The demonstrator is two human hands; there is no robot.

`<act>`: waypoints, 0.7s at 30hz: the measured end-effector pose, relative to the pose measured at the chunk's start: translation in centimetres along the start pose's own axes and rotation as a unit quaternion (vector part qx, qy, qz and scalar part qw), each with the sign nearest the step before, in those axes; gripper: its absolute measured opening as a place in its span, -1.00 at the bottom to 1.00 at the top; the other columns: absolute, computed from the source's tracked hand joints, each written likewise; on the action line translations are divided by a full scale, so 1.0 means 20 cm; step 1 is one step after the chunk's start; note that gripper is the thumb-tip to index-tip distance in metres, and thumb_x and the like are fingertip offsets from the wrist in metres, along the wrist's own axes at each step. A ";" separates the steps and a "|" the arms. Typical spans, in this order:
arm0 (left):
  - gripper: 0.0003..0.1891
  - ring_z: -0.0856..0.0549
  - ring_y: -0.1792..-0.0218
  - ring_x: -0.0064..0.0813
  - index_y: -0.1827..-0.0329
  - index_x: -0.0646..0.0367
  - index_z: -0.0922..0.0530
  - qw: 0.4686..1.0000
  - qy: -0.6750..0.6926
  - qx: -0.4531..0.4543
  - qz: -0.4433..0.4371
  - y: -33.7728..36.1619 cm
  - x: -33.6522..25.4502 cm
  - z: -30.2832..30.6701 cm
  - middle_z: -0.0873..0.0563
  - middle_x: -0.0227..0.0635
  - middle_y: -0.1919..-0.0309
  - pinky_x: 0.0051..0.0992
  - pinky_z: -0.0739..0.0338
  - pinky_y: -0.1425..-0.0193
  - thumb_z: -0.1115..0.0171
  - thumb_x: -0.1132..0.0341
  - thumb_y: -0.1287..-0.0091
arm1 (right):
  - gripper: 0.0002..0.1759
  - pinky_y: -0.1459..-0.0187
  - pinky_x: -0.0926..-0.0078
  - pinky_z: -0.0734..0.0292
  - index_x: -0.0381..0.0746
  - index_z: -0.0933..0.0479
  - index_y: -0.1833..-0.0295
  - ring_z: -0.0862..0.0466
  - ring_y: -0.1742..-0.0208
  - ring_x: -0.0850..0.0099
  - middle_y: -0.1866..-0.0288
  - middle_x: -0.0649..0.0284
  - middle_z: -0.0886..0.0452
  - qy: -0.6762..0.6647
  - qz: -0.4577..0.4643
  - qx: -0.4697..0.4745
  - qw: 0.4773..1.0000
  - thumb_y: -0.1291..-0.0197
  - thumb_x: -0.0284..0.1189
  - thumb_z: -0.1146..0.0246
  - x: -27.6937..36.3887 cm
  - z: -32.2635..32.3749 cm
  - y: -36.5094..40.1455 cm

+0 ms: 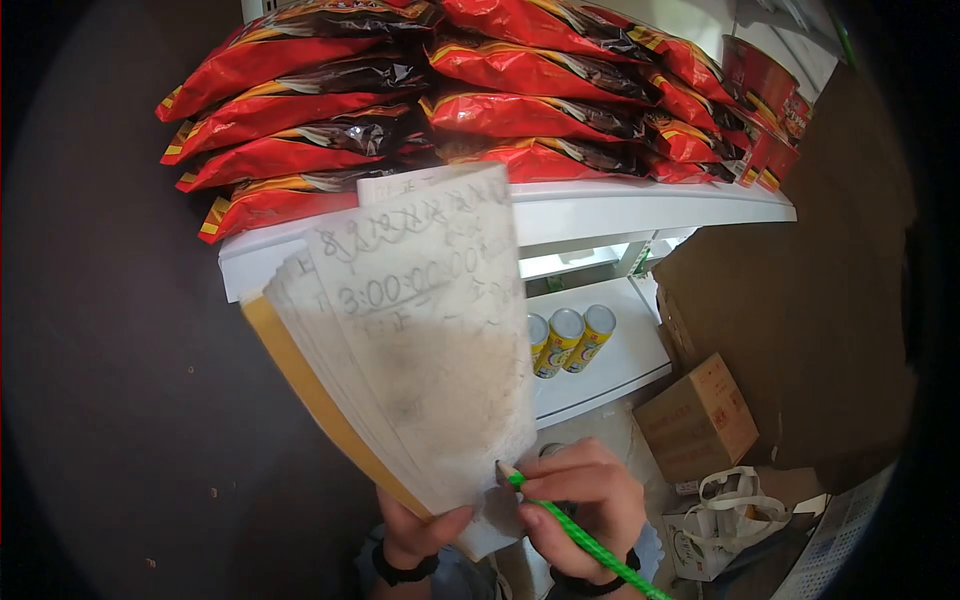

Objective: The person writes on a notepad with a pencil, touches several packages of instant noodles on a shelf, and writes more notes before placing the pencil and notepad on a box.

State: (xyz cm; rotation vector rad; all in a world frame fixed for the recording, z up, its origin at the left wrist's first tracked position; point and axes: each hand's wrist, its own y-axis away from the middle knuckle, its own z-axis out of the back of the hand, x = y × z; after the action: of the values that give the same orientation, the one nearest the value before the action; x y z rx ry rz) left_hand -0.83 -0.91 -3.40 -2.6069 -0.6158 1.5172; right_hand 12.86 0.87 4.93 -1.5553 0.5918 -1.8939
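Left hand [420, 535] pinches bottom of paper pad [420, 340], held up before shelf [650, 205] of red packets [330, 100]. Right hand [590, 490] closed round green pencil [585, 540], tip at pad's low edge. Pages floppy, fanned out: may bend or slip, grip only low down. Hard pencil push may tear page.

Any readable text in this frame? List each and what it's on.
"3:00:00:00" (roughly): handwritten on the top sheet of the notepad in the left hand.
Other handwriting on that sheet: too blurred to read.
Print on the red packets, cans, cardboard box and white bag: too small or blurred to read.
Pencil in the right hand: no text visible.
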 end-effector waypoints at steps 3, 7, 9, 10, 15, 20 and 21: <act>-0.34 -0.54 0.11 -0.44 -0.05 0.37 -0.32 1.000 -0.022 0.010 -0.004 0.00 0.00 -0.01 -0.53 -0.22 0.11 -0.44 -0.42 0.01 -0.33 0.39 0.20 | -0.83 0.39 0.51 -0.40 -0.29 -0.46 0.34 -0.55 0.44 0.36 0.41 0.13 -0.59 0.025 0.010 0.018 0.999 0.14 -0.57 -0.25 -0.03 0.02 -0.01; -0.37 -0.54 0.12 -0.45 -0.03 0.38 -0.34 1.000 -0.002 -0.011 0.009 -0.01 -0.01 -0.02 -0.54 -0.22 0.11 -0.46 -0.42 0.02 -0.32 0.38 0.18 | -0.85 0.37 0.50 -0.41 -0.28 -0.46 0.36 -0.55 0.44 0.36 0.41 0.12 -0.59 0.044 0.029 0.068 0.996 0.12 -0.57 -0.25 -0.02 0.01 -0.02; -0.37 -0.54 0.12 -0.46 -0.03 0.38 -0.34 1.000 -0.002 -0.018 0.001 -0.01 -0.01 -0.02 -0.54 -0.22 0.11 -0.46 -0.42 0.03 -0.32 0.37 0.18 | -0.87 0.38 0.50 -0.40 -0.28 -0.46 0.38 -0.54 0.45 0.36 0.42 0.13 -0.59 0.041 -0.017 -0.002 0.999 0.12 -0.58 -0.25 -0.01 -0.02 0.01; -0.38 -0.54 0.13 -0.46 -0.03 0.38 -0.35 1.000 0.002 -0.017 0.001 -0.01 -0.01 -0.02 -0.54 -0.23 0.12 -0.46 -0.43 0.04 -0.32 0.37 0.18 | -0.88 0.39 0.50 -0.40 -0.27 -0.46 0.41 -0.54 0.47 0.37 0.43 0.14 -0.59 0.038 -0.063 -0.071 0.995 0.13 -0.58 -0.24 0.00 -0.03 0.01; -0.35 -0.53 0.11 -0.46 -0.06 0.37 -0.32 0.999 0.023 -0.026 -0.021 -0.01 -0.01 -0.03 -0.53 -0.22 0.09 -0.46 -0.42 0.02 -0.32 0.37 0.18 | -0.89 0.40 0.52 -0.39 -0.29 -0.46 0.41 -0.53 0.47 0.38 0.45 0.13 -0.59 0.018 -0.021 0.006 1.000 0.12 -0.60 -0.24 -0.01 0.00 0.01; -0.26 -0.48 0.02 -0.43 -0.14 0.36 -0.21 1.000 0.004 -0.012 0.021 0.00 0.01 0.02 -0.47 -0.20 0.02 -0.42 -0.37 -0.05 -0.31 0.36 0.17 | -0.89 0.40 0.55 -0.40 -0.29 -0.46 0.42 -0.53 0.46 0.39 0.45 0.11 -0.59 0.015 -0.037 0.006 0.999 0.14 -0.61 -0.24 -0.03 0.00 0.02; -0.26 -0.48 0.02 -0.43 -0.14 0.36 -0.21 1.000 0.004 -0.011 0.021 0.00 0.01 0.02 -0.47 -0.20 0.02 -0.42 -0.37 -0.05 -0.31 0.36 0.17 | -0.88 0.39 0.54 -0.40 -0.29 -0.46 0.42 -0.53 0.46 0.38 0.44 0.11 -0.59 0.018 -0.035 -0.006 0.999 0.15 -0.62 -0.24 -0.03 -0.01 0.01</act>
State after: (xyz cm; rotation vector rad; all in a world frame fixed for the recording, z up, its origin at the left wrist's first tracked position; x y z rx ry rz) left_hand -1.08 -0.95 -3.69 -2.6572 -0.5854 1.5207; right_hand 12.68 1.07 4.27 -1.5699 0.5716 -1.9782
